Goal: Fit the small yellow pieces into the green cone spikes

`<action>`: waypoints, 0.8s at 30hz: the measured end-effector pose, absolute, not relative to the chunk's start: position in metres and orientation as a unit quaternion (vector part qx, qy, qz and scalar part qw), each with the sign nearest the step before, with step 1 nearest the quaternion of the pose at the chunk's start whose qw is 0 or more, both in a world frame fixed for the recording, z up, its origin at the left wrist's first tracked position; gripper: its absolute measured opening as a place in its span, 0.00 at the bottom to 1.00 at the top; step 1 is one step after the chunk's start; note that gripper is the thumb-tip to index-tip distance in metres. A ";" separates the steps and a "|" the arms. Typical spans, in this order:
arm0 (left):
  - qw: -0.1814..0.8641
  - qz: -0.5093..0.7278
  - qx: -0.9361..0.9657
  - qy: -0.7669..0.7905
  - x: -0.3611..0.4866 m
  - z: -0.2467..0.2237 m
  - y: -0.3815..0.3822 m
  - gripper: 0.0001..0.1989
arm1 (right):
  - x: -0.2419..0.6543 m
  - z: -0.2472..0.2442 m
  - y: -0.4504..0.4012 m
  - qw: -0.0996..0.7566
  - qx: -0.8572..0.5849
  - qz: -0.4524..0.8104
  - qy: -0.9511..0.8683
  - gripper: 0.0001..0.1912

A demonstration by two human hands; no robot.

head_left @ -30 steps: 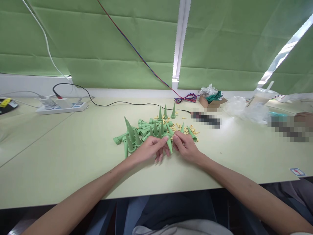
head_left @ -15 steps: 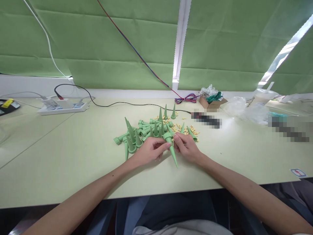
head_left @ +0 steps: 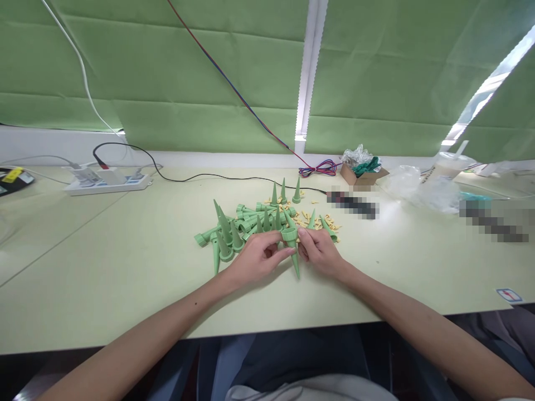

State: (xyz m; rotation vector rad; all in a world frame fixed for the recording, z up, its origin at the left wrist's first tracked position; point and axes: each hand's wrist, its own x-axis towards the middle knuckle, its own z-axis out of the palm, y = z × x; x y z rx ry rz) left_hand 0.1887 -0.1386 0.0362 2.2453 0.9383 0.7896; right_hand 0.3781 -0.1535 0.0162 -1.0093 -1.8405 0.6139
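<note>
My left hand point(head_left: 259, 256) grips a green plastic watering spike point(head_left: 294, 257) between thumb and fingers. The spike points down toward me, with its ribbed collar on top. Against the collar's right side, my right hand point(head_left: 320, 250) is closed in a pinch; whatever lies between its fingertips is hidden. Behind and left of the hands lies a pile of more green spikes point(head_left: 225, 228), some standing on their collars, others on their sides. Small yellow plastic pieces point(head_left: 324, 220) are scattered behind my right hand.
A white power strip point(head_left: 109, 185) sits at the back left, its black cable running along the table point(head_left: 125, 267). At the back right are a small cardboard box point(head_left: 363, 177), crumpled clear plastic point(head_left: 412, 186) and a lidded cup point(head_left: 449, 165). Blurred dark objects lie on the right.
The held spike has turned: its tip has swung left and up a little, so it hangs more upright. My left thumb has shifted slightly right; my right hand has barely moved.
</note>
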 end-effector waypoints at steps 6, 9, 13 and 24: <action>0.250 0.318 0.847 0.344 0.189 0.033 -0.137 0.20 | 0.376 0.016 -0.153 0.460 -0.428 0.214 -0.748 0.31; 0.253 0.327 0.841 0.350 0.191 0.034 -0.138 0.17 | 0.375 0.016 -0.153 0.475 -0.439 0.184 -0.740 0.29; 0.326 0.318 0.815 0.358 0.193 0.036 -0.140 0.17 | 0.375 0.016 -0.154 0.507 -0.443 0.177 -0.718 0.27; 0.702 0.237 0.602 0.297 0.192 0.036 -0.132 0.36 | 0.377 0.012 -0.155 0.494 -0.404 0.181 -0.748 0.22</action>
